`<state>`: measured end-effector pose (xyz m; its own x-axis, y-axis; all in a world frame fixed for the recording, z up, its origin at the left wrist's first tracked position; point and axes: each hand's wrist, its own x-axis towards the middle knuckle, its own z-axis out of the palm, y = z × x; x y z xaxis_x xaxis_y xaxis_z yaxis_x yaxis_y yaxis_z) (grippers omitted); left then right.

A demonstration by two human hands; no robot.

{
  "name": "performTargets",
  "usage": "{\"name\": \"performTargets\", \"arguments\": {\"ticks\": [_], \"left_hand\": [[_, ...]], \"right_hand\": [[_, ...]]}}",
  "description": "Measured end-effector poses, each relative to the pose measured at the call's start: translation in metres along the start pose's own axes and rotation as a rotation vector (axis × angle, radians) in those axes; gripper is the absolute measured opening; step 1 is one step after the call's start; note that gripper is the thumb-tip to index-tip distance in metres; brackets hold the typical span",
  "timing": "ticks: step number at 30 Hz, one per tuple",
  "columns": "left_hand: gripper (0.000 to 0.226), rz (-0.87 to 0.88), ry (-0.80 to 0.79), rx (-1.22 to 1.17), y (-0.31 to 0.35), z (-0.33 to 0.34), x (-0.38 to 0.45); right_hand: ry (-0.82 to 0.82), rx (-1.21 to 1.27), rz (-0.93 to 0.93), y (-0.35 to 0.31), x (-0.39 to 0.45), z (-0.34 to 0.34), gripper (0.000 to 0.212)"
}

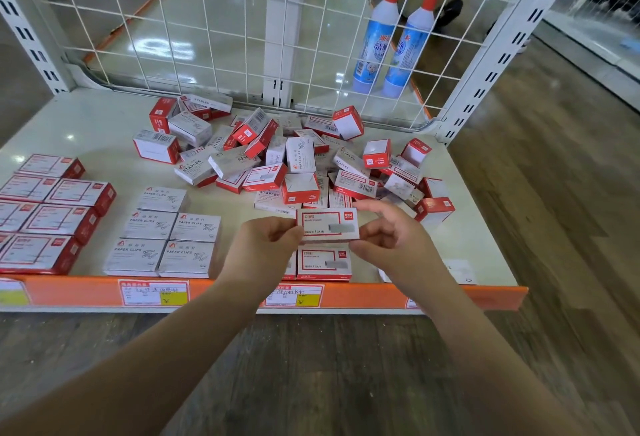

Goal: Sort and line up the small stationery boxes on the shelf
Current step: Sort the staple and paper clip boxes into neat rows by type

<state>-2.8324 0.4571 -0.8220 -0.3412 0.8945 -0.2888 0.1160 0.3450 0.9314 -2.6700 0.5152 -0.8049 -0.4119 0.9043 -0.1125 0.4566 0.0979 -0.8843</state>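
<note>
While I lean over the front edge of the shelf (104,144), both my hands pinch one small red-and-white staple box (327,224) and hold it above the boards, its printed face turned up toward me. My left hand (266,245) has its fingers curled round the box's left end, thumb on top. My right hand (391,238) nips the right end between thumb and fingertips. Directly beneath the held box, at the front edge, lies a matching staple box (323,262) flat on the shelf, with another partly hidden behind my left hand.

Left of that, near the front edge, five grey paper clip boxes (166,234) sit flat in neat rows, sides touching. Toward the front left corner, larger red-edged boxes (52,207) are likewise lined up in rows. Across the middle and back of the shelf, a loose heap of mixed boxes (287,155) lies tumbled, some on edge, some tilted, some face down.

Along the front lip runs an orange price strip (381,295) with paper labels. Behind the wire mesh back panel (194,27) stand two blue bottles (391,40) with red caps.
</note>
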Motion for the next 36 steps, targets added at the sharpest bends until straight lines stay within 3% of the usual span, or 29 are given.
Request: {"name": "performTargets", "arguments": {"ticks": [3, 11, 26, 31, 36], "left_hand": [[0.012, 0.027, -0.019, 0.009, -0.003, -0.002, 0.002], [0.03, 0.138, 0.001, 0.242, -0.012, -0.006, 0.003], [0.029, 0.212, 0.013, 0.32, -0.019, -0.012, 0.006], [0.035, 0.211, 0.094, 0.486, -0.019, -0.022, 0.009], [0.026, 0.354, 0.133, 0.718, -0.033, -0.036, 0.006]], "right_hand": [[-0.009, -0.039, 0.002, -0.001, 0.002, 0.001, 0.038], [-0.007, -0.276, -0.126, 0.005, -0.001, 0.009, 0.037], [-0.071, -0.341, -0.097, 0.0, 0.008, 0.002, 0.034], [-0.081, -0.347, -0.077, -0.005, 0.017, 0.001, 0.034], [-0.138, -0.363, -0.043, -0.014, 0.03, 0.0, 0.033]]}}
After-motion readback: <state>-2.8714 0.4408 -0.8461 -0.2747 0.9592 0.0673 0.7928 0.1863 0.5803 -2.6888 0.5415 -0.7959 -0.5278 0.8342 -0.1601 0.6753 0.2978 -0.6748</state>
